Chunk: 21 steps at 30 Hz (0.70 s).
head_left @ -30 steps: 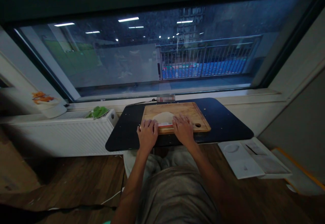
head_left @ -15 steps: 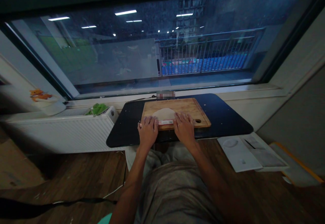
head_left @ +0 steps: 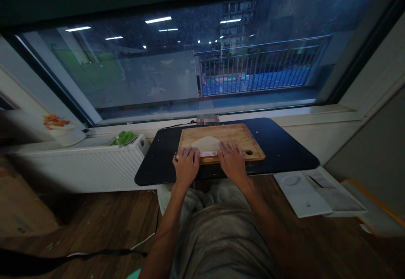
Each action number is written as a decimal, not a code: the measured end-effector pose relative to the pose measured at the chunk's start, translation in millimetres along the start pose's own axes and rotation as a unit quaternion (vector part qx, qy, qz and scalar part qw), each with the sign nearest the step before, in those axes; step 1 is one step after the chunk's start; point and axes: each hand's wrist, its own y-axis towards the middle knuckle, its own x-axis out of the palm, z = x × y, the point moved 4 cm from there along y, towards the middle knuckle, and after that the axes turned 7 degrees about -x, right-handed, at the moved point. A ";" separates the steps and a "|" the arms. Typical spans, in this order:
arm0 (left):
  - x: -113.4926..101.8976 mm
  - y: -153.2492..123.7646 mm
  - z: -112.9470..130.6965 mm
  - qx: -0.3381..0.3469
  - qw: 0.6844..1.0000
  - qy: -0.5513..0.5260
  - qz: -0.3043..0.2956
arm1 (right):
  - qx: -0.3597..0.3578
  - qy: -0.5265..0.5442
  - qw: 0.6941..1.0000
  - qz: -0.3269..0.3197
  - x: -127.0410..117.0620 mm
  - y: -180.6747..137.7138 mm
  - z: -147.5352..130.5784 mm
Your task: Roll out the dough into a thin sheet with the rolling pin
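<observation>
A flat round of pale dough [head_left: 206, 142] lies on a wooden cutting board [head_left: 228, 129]. Across the dough's near side runs a rolling pin [head_left: 209, 153] with a white and red barcode label at its middle. My left hand [head_left: 187, 163] is closed over the pin's left part, its fingers pointing away from me. Over the right part my right hand [head_left: 231, 158] bends in the same way. Both hands hide the pin's ends, and some dough edge lies beneath them.
The board sits on a black table [head_left: 278, 144] below a large window. A small blurred box [head_left: 207, 120] stands at its back edge. To the left is a white radiator [head_left: 95, 165] with green leaves [head_left: 125, 137] on top. White panels [head_left: 303, 194] lie lower right.
The view has shifted slightly, moving everything a little right and down. Both hands stay on the rolling pin, with no clear movement against the board.
</observation>
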 end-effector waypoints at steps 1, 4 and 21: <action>-0.2 -0.1 0.3 -0.001 1.000 0.001 -0.003 | 0.001 0.001 1.000 0.009 -1.9 -5.8 -2.9; -1.0 -0.4 1.5 -0.004 1.000 0.004 -0.013 | 0.002 0.008 1.000 0.028 -4.7 -18.3 -8.7; 3.0 1.8 0.8 0.008 1.000 0.028 0.007 | -0.067 0.030 0.991 -0.116 25.8 52.5 35.4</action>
